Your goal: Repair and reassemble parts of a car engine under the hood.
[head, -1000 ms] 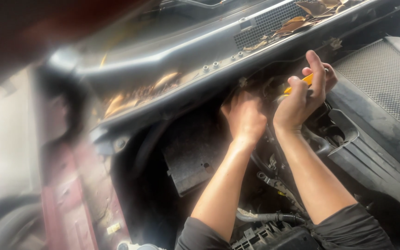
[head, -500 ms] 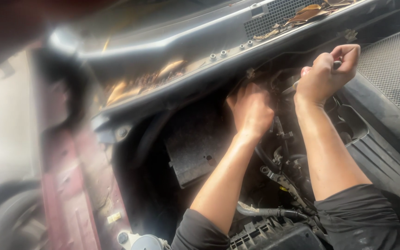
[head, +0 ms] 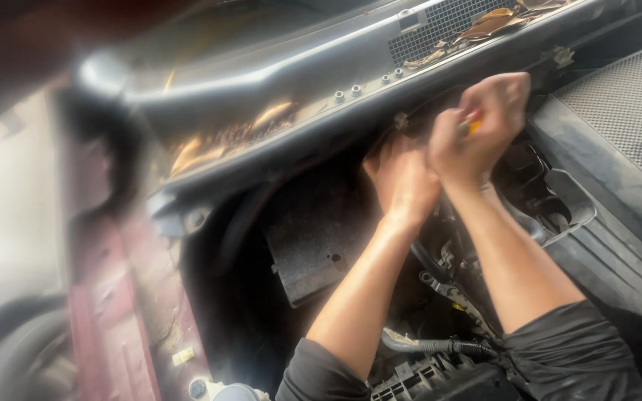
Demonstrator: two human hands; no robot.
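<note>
I look down into a car's engine bay. My right hand (head: 481, 122) is closed around a tool with a yellow handle (head: 474, 127), held up close under the grey cowl panel (head: 321, 82). My left hand (head: 403, 178) reaches into the dark gap just left of it, fingers tucked under the cowl's edge; what it touches is hidden. Both forearms rise from the bottom of the view, with dark sleeves pushed up to the elbows.
Dry leaves (head: 492, 22) lie on the cowl grille at the top. A grey ribbed cover (head: 626, 134) fills the right side. A black panel (head: 313, 245) hangs below the cowl. Hoses and wiring (head: 440, 345) run between my arms. The red body edge (head: 105, 312) lies at the left.
My right hand has closed tighter on the yellow-handled tool and moved left, nearer my left hand. The left hand stays under the cowl edge. The view has shifted slightly.
</note>
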